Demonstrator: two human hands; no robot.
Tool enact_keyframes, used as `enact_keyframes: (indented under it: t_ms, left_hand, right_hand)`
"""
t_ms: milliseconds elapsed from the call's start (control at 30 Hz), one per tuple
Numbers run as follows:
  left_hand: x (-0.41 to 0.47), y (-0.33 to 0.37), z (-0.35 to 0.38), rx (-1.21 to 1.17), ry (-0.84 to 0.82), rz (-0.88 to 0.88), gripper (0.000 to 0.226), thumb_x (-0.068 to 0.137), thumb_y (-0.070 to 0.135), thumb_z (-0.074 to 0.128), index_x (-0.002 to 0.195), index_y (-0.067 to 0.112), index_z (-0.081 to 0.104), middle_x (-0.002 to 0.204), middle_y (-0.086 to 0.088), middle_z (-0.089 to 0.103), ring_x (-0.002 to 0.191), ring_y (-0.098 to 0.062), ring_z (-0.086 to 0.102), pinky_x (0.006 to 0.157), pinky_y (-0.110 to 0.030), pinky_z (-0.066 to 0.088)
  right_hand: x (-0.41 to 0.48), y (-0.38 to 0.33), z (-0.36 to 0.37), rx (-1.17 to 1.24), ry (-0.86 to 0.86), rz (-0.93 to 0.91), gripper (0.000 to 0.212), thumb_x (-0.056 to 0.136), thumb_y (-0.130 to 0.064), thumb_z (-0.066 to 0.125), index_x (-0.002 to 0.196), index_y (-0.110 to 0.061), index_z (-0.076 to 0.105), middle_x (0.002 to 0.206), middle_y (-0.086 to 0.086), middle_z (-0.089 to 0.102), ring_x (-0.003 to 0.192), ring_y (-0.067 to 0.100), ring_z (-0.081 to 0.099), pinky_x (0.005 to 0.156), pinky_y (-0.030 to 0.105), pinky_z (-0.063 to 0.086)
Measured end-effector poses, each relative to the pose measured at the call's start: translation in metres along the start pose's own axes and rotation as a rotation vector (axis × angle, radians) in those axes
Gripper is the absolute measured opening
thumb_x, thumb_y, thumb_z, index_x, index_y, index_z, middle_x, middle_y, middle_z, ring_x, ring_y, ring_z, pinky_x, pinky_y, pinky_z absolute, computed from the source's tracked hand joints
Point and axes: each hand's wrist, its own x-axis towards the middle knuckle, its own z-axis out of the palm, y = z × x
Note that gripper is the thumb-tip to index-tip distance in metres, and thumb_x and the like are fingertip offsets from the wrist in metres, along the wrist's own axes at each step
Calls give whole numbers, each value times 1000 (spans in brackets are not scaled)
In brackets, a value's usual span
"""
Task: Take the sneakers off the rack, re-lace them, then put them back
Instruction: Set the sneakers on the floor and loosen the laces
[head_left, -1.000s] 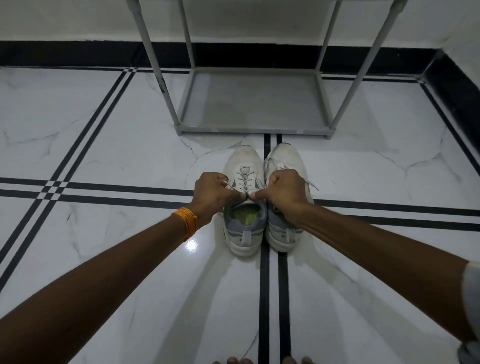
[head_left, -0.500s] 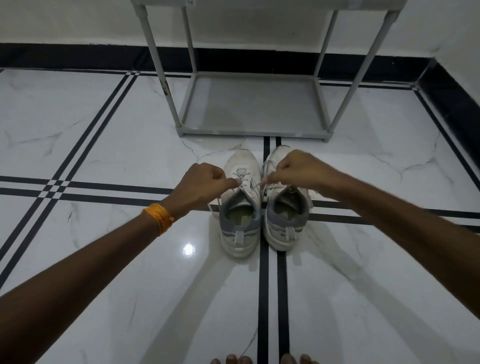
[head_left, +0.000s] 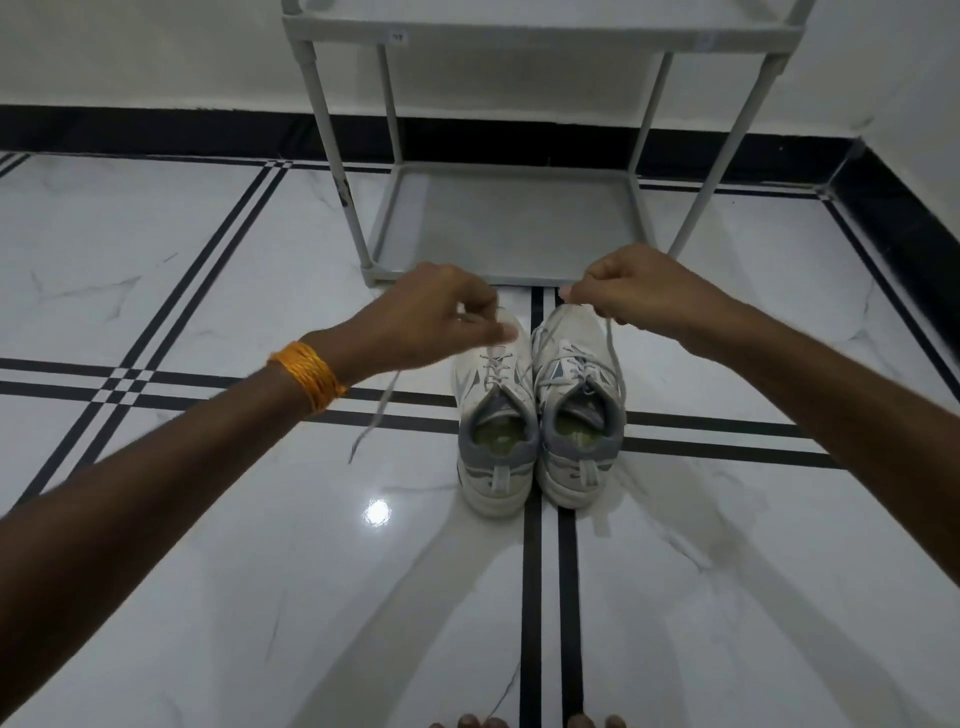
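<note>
White-grey sneakers (head_left: 537, 415) set on marble just below both hands | left hand (head_left: 441, 312) pinched on one lace (head_left: 376, 415), right hand (head_left: 623, 296) on another | risk: uneven pulling may strip eyelets or tip a shoe.

sneakers (head_left: 537, 415): white-grey pair | upright, side by side on floor | laces (head_left: 612, 358) pulled loose

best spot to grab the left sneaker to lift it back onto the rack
Grip the left sneaker at its heel collar, coming from above and behind. It stands upright with the heel toward the person and the opening facing up, so fingers can hook inside. The right sneaker presses against its inner side, so a side pinch is blocked.
</note>
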Motion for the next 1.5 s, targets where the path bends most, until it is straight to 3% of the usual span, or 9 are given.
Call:
enact_keyframes:
  t_ms: [200, 300, 433, 567, 867, 1033, 1200, 1367, 1500]
  left_hand:
    - [17, 18, 15, 508, -88, 452, 25, 94, 40, 56, 92, 16, 65, 117, -3, 65, 83, -19, 64, 67, -35, 54]
    - [36, 30, 3, 749, -8, 301, 32, 98, 38, 47, 93, 11, 64, 89, -3, 63, 68, -19, 57, 60, -32, 48]
    - [50, 32, -19, 7, -65, -121, 40, 96, 38, 52, 64, 15, 57, 59, 5, 52, 55, -15, 48, 53, -26, 35]
    - [46, 30, -24, -505, -99, -277, 29, 93, 33, 57, 73, 13, 62, 61, 2, 48, 50, -10, 39, 49, -22, 33]
    - [40, 11, -23, -588, -54, -252, 23, 81, 19, 71, 100, 8, 67, 91, -4, 65, 85, -17, 61, 80, -28, 51]
    - [46, 22, 14, -234, 288, -52, 28, 68, -7, 70, 87, 10, 60, 75, 4, 59, 64, -8, 55, 60, -22, 50]
    - [52, 18, 24, 80, 780, 54, 31, 80, -1, 66, 103, 8, 47, 78, -6, 59, 64, -18, 56, 53, -24, 48]
    - [44, 16, 20, 164, 755, 284, 22, 83, 24, 74, 88, 6, 62, 73, -3, 67, 63, -13, 59, 59, -25, 49]
    - [43, 17, 15, -38, 522, -18, 16, 86, 24, 69, 78, 10, 73, 68, 0, 73, 58, -9, 66, 60, -24, 54]
  right_hand:
    - [7, -56, -17, -287, -111, -369, 32, 94, -36, 58, 73, -11, 58, 62, -1, 50, 54, 12, 42, 55, 28, 33]
    - [19, -65, -20, -339, 12, -424, 20, 93, -30, 60, 86, -12, 65, 74, -3, 59, 59, 7, 49, 60, 28, 42]
    - [31, -48, -23, -318, 91, -280, 40, 83, -4, 62, 120, -18, 62, 116, 1, 58, 86, 13, 56, 72, 26, 46]
    - [25, -35, -9, -136, -101, -246, 24, 75, -20, 77, 96, -14, 71, 90, 9, 70, 75, 19, 61, 70, 38, 49]
    - [11, -55, -30, 251, 23, -228, 23, 94, -25, 60, 88, -5, 68, 68, 1, 62, 56, 8, 54, 52, 20, 42]
    - [13, -85, -34, 587, 34, -291, 16, 97, -19, 55, 90, -8, 64, 76, 3, 67, 65, 12, 63, 58, 20, 50]
    - [27, -75, -33, 1108, 157, -114, 17, 95, -7, 55, 105, 4, 63, 83, 11, 67, 74, 16, 69, 69, 20, 56]
    - [46, -46, -13, 1435, 114, 239, 20, 94, 5, 51, 112, 9, 58, 105, 25, 65, 87, 24, 70, 76, 26, 61]
    - [49, -25, 8, 1322, 57, 443, 7, 94, 4, 49, 92, 6, 56, 89, 23, 63, 64, 24, 71, 80, 33, 60]
